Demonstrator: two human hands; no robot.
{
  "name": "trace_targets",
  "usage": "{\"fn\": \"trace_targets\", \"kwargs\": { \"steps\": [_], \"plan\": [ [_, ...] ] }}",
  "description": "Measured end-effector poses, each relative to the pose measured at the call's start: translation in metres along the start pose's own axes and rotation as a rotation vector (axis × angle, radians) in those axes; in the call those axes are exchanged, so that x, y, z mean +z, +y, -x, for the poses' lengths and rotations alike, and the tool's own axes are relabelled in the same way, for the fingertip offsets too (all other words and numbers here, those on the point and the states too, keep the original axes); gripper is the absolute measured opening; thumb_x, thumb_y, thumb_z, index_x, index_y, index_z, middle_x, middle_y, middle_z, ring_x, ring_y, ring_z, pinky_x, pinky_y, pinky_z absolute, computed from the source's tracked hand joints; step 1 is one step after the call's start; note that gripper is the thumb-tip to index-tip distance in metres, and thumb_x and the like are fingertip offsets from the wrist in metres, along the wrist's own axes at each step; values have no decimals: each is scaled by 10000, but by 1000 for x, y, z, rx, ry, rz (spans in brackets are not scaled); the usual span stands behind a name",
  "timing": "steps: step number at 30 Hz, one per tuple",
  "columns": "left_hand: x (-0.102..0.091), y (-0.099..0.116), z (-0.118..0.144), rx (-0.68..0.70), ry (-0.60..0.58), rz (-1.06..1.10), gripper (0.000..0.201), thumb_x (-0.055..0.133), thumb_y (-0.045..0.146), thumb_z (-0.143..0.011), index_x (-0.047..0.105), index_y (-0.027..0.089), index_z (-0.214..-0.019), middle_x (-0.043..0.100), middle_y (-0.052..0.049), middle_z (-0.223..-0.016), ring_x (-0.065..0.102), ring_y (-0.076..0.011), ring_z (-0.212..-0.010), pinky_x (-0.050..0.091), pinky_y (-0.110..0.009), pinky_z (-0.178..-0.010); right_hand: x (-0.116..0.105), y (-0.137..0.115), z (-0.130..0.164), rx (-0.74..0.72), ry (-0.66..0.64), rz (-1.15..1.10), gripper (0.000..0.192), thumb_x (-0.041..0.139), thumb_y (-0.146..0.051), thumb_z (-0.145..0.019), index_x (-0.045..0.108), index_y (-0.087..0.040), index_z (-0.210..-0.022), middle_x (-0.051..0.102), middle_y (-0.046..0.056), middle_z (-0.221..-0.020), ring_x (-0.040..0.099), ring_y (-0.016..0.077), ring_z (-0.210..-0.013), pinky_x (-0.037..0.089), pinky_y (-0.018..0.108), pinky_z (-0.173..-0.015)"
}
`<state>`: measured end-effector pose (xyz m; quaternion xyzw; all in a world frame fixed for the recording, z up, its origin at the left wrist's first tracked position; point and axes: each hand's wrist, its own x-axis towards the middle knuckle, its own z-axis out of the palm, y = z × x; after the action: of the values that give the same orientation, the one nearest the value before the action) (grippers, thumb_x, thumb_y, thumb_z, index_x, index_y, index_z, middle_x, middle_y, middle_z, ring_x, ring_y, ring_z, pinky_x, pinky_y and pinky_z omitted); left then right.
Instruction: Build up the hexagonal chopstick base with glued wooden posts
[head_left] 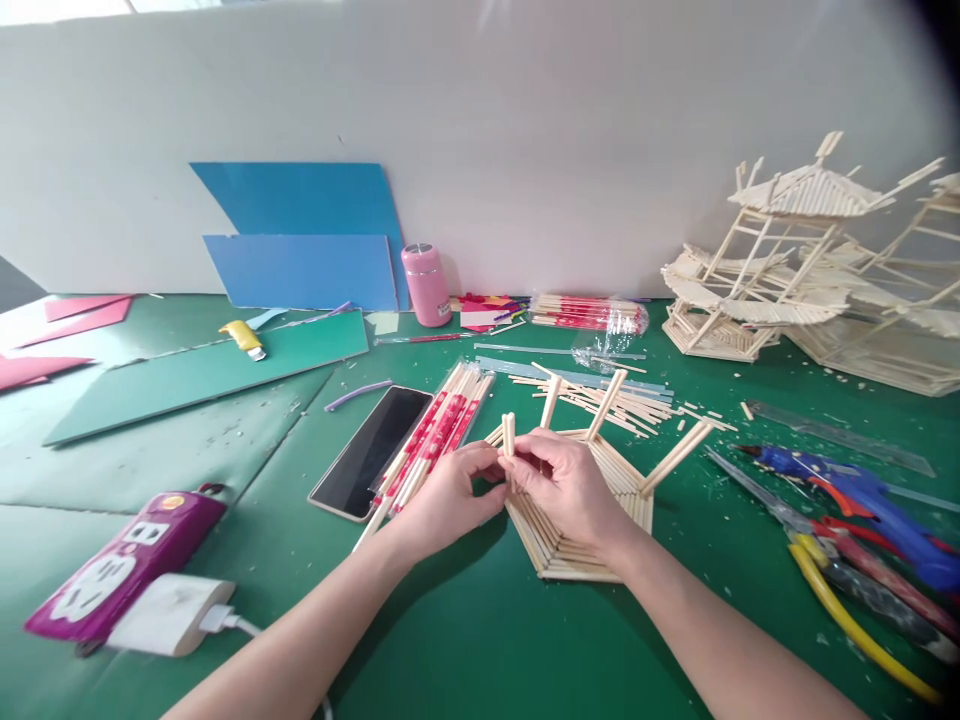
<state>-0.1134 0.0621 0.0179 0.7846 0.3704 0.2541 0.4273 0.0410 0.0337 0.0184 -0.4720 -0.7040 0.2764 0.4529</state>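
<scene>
A polygonal base of wooden sticks (577, 562) lies on the green table in front of me. Several stick posts rise from its corners, one of them a leaning post (677, 458) on the right. At the near left corner a short upright pair of sticks (508, 434) is pinched between the fingertips of my left hand (457, 490) and my right hand (566, 487). My right hand reaches over the base and hides part of it. Beside my left hand lie bundled chopsticks in red-printed wrappers (442, 425), partly on top of a dark-screened phone (367, 450).
A blue glue gun (862, 490), scissors (780, 505) and yellow-handled pliers (832, 600) lie at right. Behind them stands a stick pagoda model (765, 300). Loose sticks (622, 400) lie beyond the base. A pink flask (426, 285) stands at the back; a purple pouch (127, 570) is at left.
</scene>
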Motion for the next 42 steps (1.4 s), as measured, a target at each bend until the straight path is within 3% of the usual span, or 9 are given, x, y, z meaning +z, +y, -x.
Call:
{"fn": "trace_targets", "kwargs": {
  "steps": [6, 14, 42],
  "plan": [
    [-6, 2, 4, -11, 101, 12, 339, 377, 29, -691, 610, 150, -904, 576, -37, -852, 565, -145, -801, 453, -248, -710, 1, 2, 0, -9, 3, -12, 114, 509, -223, -812, 606, -186, -764, 526, -1, -652, 493, 118, -594, 397, 228, -552],
    [4, 4, 4, 43, 39, -77, 142, 510, 159, -757, 634, 168, -824, 577, -37, -864, 546, -150, -791, 437, -245, -711, 1, 2, 0, -2, 0, -20, 123, 497, -223, -817, 613, -191, -792, 577, 17, -700, 543, 133, -643, 434, 236, -584],
    [4, 0, 0, 61, 1, -97, 176, 470, 183, -807, 644, 172, -785, 564, -36, -832, 556, -151, -775, 449, -248, -713, 1, 0, 1, 5, 24, -46, 116, 502, -203, -810, 614, -196, -779, 568, 11, -698, 531, 131, -649, 423, 232, -574]
  ]
}}
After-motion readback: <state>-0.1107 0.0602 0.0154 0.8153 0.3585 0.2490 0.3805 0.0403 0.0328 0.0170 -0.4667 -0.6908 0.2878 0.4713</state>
